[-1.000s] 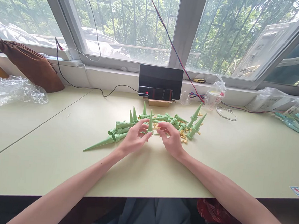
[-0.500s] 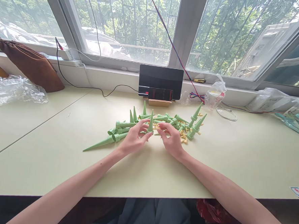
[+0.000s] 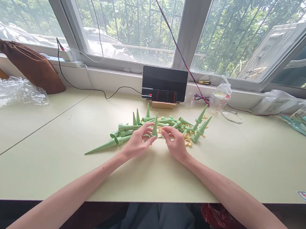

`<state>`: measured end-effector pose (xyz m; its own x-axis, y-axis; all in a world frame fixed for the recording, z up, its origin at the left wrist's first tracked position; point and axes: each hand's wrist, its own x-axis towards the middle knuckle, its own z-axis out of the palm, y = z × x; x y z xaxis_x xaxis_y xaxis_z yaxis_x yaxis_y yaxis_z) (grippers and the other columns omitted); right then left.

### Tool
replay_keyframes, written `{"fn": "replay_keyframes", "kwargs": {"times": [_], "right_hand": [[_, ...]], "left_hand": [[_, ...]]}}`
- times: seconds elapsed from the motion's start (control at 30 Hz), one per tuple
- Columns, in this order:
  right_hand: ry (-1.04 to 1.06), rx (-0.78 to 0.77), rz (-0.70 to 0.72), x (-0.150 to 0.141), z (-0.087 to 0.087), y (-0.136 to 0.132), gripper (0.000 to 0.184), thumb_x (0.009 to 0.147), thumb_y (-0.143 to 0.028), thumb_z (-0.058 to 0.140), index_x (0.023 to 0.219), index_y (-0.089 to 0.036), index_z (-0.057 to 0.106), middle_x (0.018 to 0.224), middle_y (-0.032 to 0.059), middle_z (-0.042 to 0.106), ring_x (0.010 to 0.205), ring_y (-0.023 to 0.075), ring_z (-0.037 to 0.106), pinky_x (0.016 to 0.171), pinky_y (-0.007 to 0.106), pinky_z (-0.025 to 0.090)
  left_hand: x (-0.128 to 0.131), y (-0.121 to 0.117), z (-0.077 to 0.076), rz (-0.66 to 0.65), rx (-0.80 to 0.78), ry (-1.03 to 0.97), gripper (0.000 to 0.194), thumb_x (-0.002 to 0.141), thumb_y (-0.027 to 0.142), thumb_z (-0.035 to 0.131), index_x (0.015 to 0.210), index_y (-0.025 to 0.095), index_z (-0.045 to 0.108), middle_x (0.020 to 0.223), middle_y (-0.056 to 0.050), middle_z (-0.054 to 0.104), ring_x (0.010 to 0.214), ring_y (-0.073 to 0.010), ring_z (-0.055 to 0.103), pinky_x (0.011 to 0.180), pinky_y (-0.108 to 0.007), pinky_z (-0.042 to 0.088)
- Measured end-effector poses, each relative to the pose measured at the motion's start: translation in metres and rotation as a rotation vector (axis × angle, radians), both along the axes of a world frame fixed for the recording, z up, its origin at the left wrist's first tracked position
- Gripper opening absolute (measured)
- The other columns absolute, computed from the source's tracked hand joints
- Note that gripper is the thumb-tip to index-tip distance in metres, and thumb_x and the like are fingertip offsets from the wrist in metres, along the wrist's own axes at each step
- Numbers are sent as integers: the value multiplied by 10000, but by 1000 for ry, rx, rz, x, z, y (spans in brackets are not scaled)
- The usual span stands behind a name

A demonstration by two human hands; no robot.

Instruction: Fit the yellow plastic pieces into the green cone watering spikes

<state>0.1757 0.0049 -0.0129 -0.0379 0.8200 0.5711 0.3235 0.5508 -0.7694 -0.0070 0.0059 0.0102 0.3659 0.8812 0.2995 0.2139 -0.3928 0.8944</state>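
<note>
One tabletop [image 3: 148,183]: bearing loose green spikes [image 3: 103,147] before the tablet [image 3: 165,80].
Left hand [image 3: 135,143]: clamping an upright watering spike [image 3: 155,125] by its collar [image 3: 154,135].
Right hand [image 3: 176,143]: pinching, seemingly, a yellow valve [image 3: 159,130] beside it.
Valve: probably needing straight alignment, collar sitting steady.

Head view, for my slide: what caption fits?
Left hand holds a green spike upright; right hand pinches a small yellow part, among more green spikes.

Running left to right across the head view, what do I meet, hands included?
Brown pouch → long green spike lying front left → left hand → upright green spike it holds → right hand → leaning green spikes → coiled white cable → bagged teal pieces.
</note>
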Motion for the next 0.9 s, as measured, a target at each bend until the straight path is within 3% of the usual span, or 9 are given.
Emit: {"fn": "replay_keyframes", "kwargs": {"times": [0.27,0.9], "right_hand": [[-1,-26,31,1,1,0,278,962,-410,518,877,-194,672,848,61,710,709,173,654,617,293,553],[-13,-13,56,1,1,-1,199,921,-365,583,954,-190,672,897,63,716,728,173,659,637,302,565]], "left_hand": [[0,-1,-1,-3,8,8,429,883,323,629,1283,224,509,1044,-81,659,837,-193,666,756,-379,601],[0,1,-4,10,8,-18,439,884,344,633,1288,224,511,1040,-89,652,890,-216,672,714,-354,604]]}}
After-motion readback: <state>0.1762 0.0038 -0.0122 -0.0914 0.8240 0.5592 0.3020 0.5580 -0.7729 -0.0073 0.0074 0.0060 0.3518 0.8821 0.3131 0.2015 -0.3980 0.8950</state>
